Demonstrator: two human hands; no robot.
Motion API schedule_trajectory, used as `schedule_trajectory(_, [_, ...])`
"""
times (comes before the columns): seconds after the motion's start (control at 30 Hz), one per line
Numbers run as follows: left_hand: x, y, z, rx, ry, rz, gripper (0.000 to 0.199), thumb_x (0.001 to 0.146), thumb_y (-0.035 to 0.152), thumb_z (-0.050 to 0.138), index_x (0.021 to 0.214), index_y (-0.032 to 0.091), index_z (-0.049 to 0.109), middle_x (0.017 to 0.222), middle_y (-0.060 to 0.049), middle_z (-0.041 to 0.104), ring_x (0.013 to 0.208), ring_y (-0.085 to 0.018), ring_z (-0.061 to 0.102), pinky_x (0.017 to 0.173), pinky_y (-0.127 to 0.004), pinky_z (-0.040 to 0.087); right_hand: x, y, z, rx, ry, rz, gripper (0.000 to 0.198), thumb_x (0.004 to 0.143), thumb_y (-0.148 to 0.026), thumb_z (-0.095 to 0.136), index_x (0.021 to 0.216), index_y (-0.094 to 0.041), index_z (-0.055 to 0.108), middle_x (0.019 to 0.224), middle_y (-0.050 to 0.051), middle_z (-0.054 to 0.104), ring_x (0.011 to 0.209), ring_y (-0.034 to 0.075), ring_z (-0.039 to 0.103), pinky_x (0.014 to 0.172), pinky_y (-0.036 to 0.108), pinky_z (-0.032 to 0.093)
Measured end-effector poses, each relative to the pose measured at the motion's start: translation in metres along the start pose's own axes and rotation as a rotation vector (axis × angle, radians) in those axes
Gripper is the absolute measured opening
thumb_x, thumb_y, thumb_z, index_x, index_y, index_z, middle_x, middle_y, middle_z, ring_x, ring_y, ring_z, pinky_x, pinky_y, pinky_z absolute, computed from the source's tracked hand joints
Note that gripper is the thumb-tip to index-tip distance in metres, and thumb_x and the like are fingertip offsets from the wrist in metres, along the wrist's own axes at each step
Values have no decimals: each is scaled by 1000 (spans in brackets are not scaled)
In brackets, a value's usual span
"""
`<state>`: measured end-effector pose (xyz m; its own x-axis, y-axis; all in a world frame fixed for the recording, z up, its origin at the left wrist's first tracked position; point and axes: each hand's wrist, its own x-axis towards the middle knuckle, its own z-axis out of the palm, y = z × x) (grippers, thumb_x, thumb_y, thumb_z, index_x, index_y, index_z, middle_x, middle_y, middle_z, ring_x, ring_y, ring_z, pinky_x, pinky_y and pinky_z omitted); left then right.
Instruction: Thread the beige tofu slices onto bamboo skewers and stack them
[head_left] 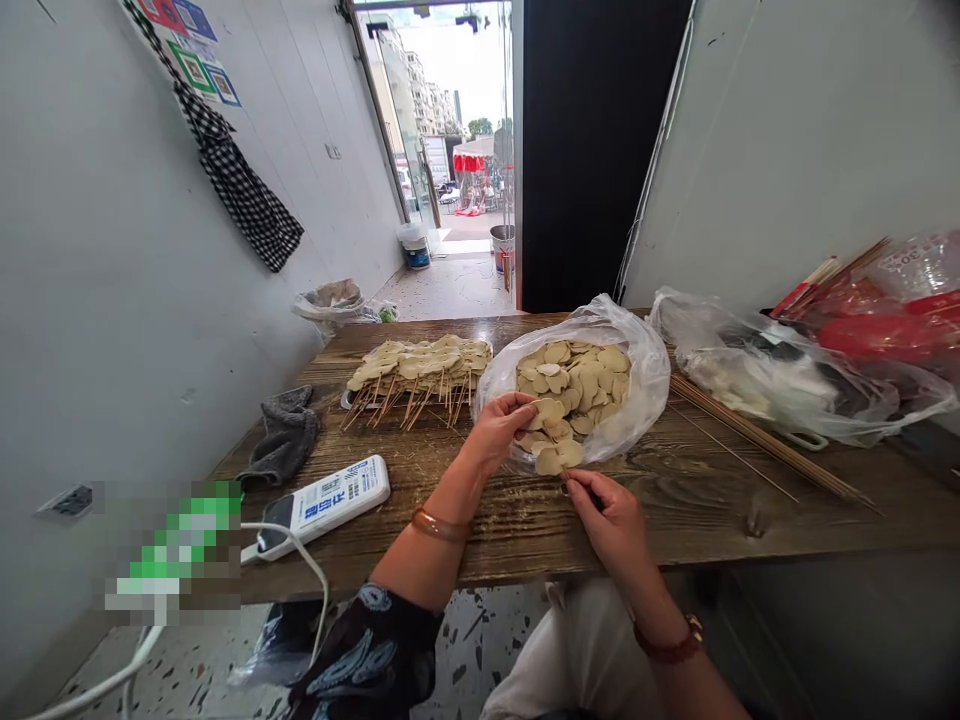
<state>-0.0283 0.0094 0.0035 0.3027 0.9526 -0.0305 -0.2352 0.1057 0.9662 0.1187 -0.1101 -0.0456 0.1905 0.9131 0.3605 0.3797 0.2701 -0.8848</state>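
Observation:
My left hand (pixel 504 430) is closed in a pinch on the upper end of a row of thin, pale tan slices (pixel 559 457). Below them, the fingers of my right hand (pixel 609 508) close round the lower end of a skewer on which these slices are threaded; most of the stick is hidden. Just beyond both hands, an open clear plastic bag (pixel 651 385) holds a heap of loose tan slices (pixel 589 385). To the left of the bag lies a stack of filled skewers (pixel 420 362), their bare stick ends towards me.
Bare bamboo skewers (pixel 765 440) lie on the wooden table (pixel 697 520) at right, near another plastic bag (pixel 787 385) and red packaging (pixel 885 335). At left are a dark grey cloth (pixel 281 438) and a white power bank (pixel 326 505) with a cable.

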Motion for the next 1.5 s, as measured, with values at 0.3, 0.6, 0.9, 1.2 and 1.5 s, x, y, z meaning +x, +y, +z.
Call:
schedule_trajectory(0.3, [5, -6, -1, 230, 64, 133, 33, 62, 35, 76, 81, 11, 63, 61, 2, 58, 50, -5, 43, 50, -19, 31, 0, 3, 0, 17, -4, 20, 24, 89, -32, 53, 91, -19, 73, 93, 6, 74, 85, 21, 67, 77, 30, 49])
schedule_trajectory(0.6, [7, -9, -3, 287, 48, 162, 30, 63, 35, 76, 75, 14, 57, 59, 2, 58, 50, -6, 47, 50, -18, 33, 2, 0, 0, 24, 6, 47, 25, 88, -34, 54, 85, -18, 73, 87, 6, 74, 80, 20, 66, 73, 29, 47])
schedule_trajectory(0.9, [5, -9, -1, 326, -107, 133, 30, 64, 35, 76, 75, 13, 58, 61, 2, 56, 55, -7, 47, 53, -19, 34, 1, 1, -1, 26, 36, 76, 25, 87, -35, 54, 86, -18, 73, 85, 6, 73, 78, 20, 65, 71, 28, 47])
schedule_trajectory(1.2, [-6, -6, 10, 159, -244, 1, 40, 69, 45, 72, 92, 13, 61, 73, 1, 57, 63, -7, 49, 59, -21, 37, 0, 4, -1, 158, 87, 195, 32, 84, -42, 56, 88, -15, 73, 61, 2, 64, 54, 14, 55, 46, 22, 41])
schedule_trajectory(1.5, [-9, -8, 14, -22, -266, -153, 46, 51, 31, 86, 83, 14, 57, 72, 2, 58, 61, -7, 52, 57, -20, 37, 0, 6, -1, 177, 72, 212, 33, 83, -43, 57, 89, -16, 74, 59, 1, 62, 49, 12, 51, 42, 21, 38])
